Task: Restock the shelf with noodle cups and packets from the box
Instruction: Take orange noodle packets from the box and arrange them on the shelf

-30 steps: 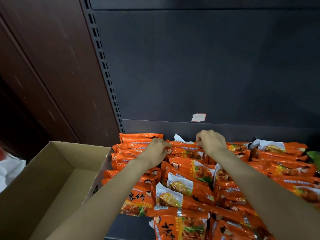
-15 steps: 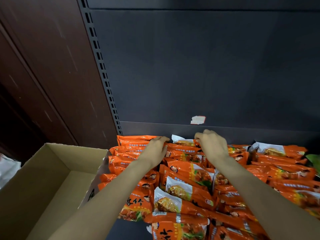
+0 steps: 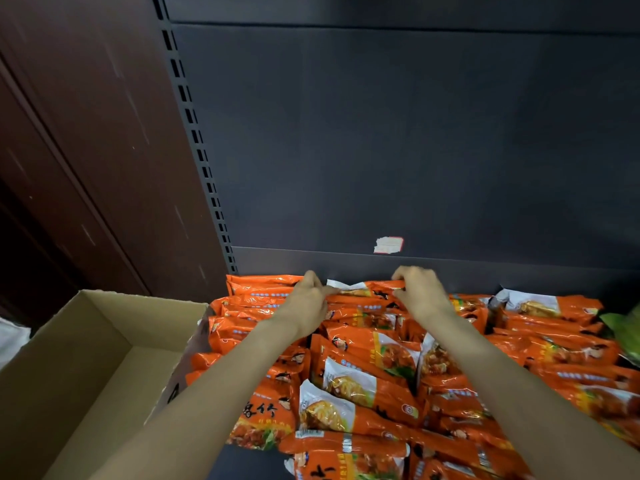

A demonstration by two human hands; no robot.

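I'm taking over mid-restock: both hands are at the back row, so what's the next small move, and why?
Probably ease the packet down against the back panel and let go. The left hand and right hand each pinch its top edge, it already stands behind the other packets, and the visible part of the box shows no stock.

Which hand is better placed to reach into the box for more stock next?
Left, probably. The cardboard box sits on that side, below the left hand. The right hand would have to cross over; both now pinch the rearmost packet.

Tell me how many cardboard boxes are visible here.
1. The cardboard box stands open at lower left, beside the orange packets on the shelf. Others may be outside the view.
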